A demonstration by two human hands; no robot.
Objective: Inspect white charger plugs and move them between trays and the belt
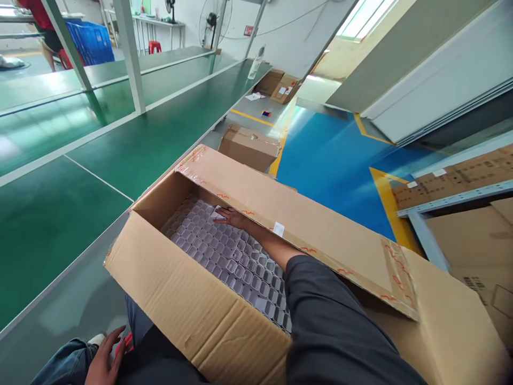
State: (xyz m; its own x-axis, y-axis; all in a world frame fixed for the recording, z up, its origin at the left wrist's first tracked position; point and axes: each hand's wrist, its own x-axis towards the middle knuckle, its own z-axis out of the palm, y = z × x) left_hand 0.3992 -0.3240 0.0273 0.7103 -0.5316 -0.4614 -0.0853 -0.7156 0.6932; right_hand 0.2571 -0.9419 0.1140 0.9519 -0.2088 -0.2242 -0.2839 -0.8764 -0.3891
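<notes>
My right hand (231, 217) reaches into a long cardboard box (192, 289) with its fingers stretched apart. They touch a small whitish piece (218, 213) on top of the contents; whether it is gripped is unclear. Packed in tight rows inside the box are many small clear plastic containers (204, 240) with rounded corners. My sleeve hides the right end of the rows. Down at the lower left, my left hand (105, 357) rests by my leg, fingers apart and holding nothing visible. A bit of something red (124, 345) shows beside it.
A long green worktable (96, 166) runs along the left, with metal posts. Beyond the open box flap (288, 208) stands another cardboard box (248, 147) on the floor. Shelving with cartons (460, 176) is at the right. A person in red (42, 16) is far left.
</notes>
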